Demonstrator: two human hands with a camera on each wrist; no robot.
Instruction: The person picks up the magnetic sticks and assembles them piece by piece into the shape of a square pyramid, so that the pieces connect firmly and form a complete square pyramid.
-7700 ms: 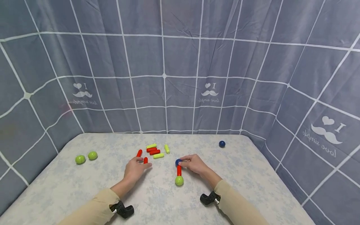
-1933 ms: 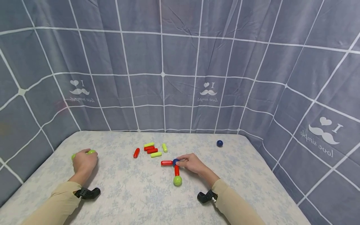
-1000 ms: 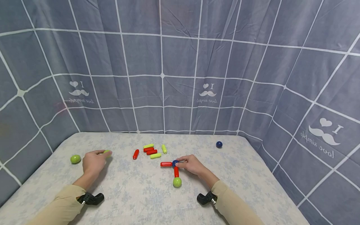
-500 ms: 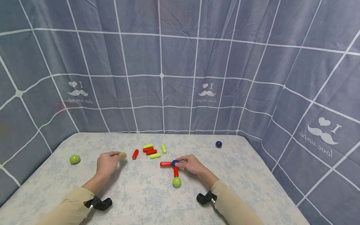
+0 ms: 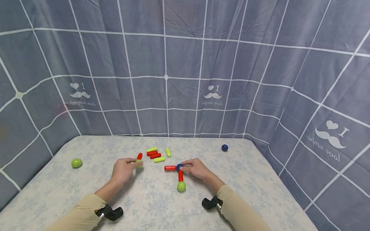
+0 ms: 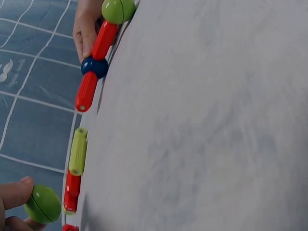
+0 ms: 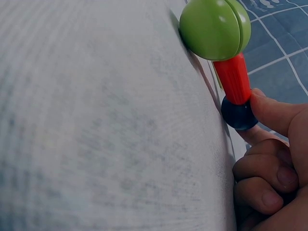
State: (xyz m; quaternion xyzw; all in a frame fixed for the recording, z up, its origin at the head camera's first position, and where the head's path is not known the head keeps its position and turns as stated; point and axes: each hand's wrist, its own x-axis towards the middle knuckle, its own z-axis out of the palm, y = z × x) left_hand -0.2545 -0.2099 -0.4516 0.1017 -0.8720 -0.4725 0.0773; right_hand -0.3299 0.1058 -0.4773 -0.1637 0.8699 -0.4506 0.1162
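My left hand (image 5: 123, 170) pinches a green ball (image 6: 43, 204) between thumb and fingers, just in front of a loose red stick (image 5: 140, 156). With its thumb and index finger, my right hand (image 5: 198, 169) holds a blue ball (image 7: 239, 113) where two red sticks meet. One red stick (image 5: 170, 168) points left from it. The other red stick (image 7: 233, 79) runs toward me and ends in a larger green ball (image 5: 181, 186). In the right wrist view my remaining fingers are curled under, and the left-pointing stick is hidden.
Several loose red and yellow-green sticks (image 5: 159, 159) lie together behind the hands. Another green ball (image 5: 76, 163) sits at the far left, and a blue ball (image 5: 224, 148) at the back right. A grey checked curtain (image 5: 185, 96) rises behind the patterned tabletop (image 5: 156, 208).
A red stick has joined the left of the blue ball. My left hand went to the two green balls, took one and carried it right to the loose red stick. My right hand stayed put.
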